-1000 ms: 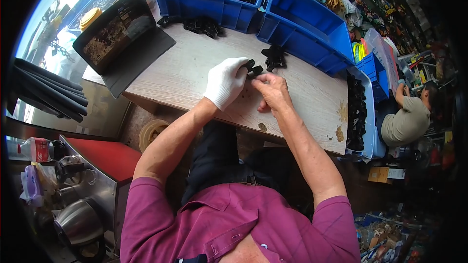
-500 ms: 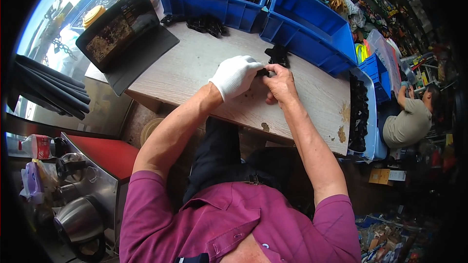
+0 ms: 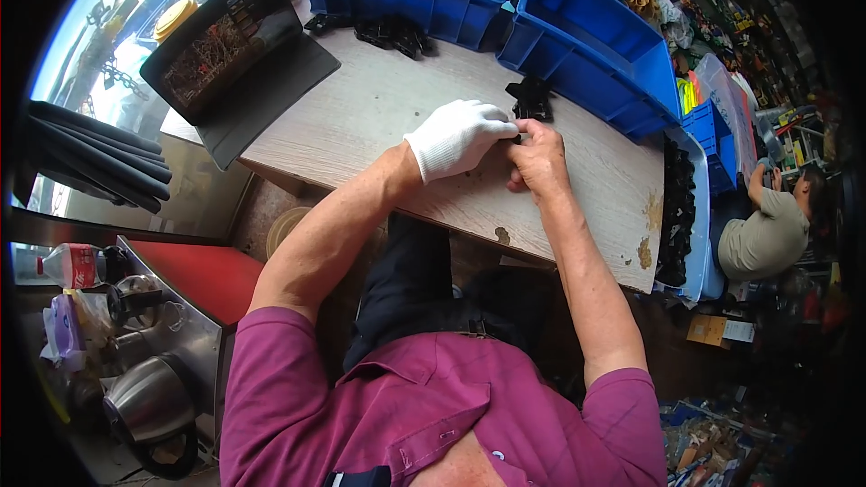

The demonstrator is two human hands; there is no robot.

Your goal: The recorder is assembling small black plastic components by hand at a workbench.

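My left hand (image 3: 458, 135) wears a white glove and meets my bare right hand (image 3: 538, 159) over the wooden table (image 3: 379, 117). Both hands pinch a small black part (image 3: 517, 137) between their fingertips; most of it is hidden by the fingers. Just beyond the hands lies a small pile of black parts (image 3: 530, 97). Further back another heap of black parts (image 3: 394, 33) rests in front of the blue bins.
Two blue bins (image 3: 586, 45) stand at the table's far edge, one holding black parts. A tablet in a dark folio case (image 3: 236, 45) stands propped at the left. A tray of black parts (image 3: 678, 207) lines the right edge. Another person (image 3: 767, 225) sits at right. A kettle (image 3: 149, 410) is lower left.
Both hands stayed joined on the small black part, with only slight shifts of the fingers. Their place in the picture shifted as my head moved.
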